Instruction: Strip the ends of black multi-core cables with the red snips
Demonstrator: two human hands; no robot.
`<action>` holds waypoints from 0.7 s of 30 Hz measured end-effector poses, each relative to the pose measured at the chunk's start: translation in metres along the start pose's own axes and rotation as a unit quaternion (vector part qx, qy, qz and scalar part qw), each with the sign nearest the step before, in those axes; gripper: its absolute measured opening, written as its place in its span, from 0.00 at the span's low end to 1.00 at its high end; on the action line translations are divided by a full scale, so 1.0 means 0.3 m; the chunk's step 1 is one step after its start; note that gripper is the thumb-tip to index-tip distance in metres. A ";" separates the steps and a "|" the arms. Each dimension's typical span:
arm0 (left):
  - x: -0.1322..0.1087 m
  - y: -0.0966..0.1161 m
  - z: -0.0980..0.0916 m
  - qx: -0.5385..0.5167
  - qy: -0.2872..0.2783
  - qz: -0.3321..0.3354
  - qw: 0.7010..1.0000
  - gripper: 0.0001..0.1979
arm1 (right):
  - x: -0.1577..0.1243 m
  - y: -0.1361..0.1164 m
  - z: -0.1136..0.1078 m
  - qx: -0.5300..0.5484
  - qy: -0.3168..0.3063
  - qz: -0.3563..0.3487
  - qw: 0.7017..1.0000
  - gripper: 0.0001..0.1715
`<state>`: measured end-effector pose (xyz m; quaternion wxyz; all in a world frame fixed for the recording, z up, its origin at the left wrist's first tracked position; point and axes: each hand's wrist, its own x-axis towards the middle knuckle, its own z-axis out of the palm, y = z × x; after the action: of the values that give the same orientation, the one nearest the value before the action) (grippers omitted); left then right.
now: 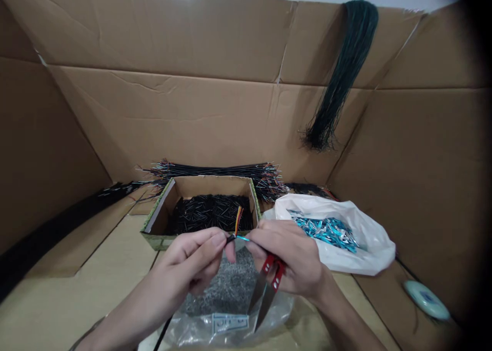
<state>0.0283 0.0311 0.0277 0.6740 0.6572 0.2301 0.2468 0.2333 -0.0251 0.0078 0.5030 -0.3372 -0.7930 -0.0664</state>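
Observation:
My left hand (198, 259) is closed, pinching the end of a black cable (231, 239) between thumb and forefinger. Thin red, yellow and dark wires (239, 221) fan upward out of that end. From the same end a shiny blue foil strip (242, 238) runs sideways to the fingertips of my right hand (294, 253), which appear to pinch it. Tucked in the right palm is a pair of red-handled thread snips (273, 271), blades spread and pointing down toward me. Most of the cable is hidden by the left hand.
Behind my hands stands an open box (149, 241) of short black pieces. A cable bundle (219, 170) lies beyond it. To the right sit a white bag (372, 253) of blue foil scraps and a pale oval object (426, 300). Below, a clear plastic bag (230, 284); dark green strands (346, 69) hang over cardboard.

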 end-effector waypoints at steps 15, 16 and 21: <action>-0.013 0.045 -0.003 0.376 0.119 0.125 0.911 0.17 | 0.046 -0.135 -0.190 -0.065 -0.130 0.229 0.963 0.14; -0.012 0.044 -0.001 0.378 0.118 0.129 0.909 0.16 | 0.044 -0.135 -0.189 -0.068 -0.134 0.225 0.963 0.14; -0.010 0.037 0.003 0.395 0.108 0.148 0.900 0.15 | 0.041 -0.133 -0.177 -0.074 -0.137 0.201 0.967 0.12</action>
<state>0.0263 0.0287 0.0388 0.2863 0.8652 0.2797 0.3021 0.2458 -0.0734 0.0533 0.3665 -0.5318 -0.7631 0.0244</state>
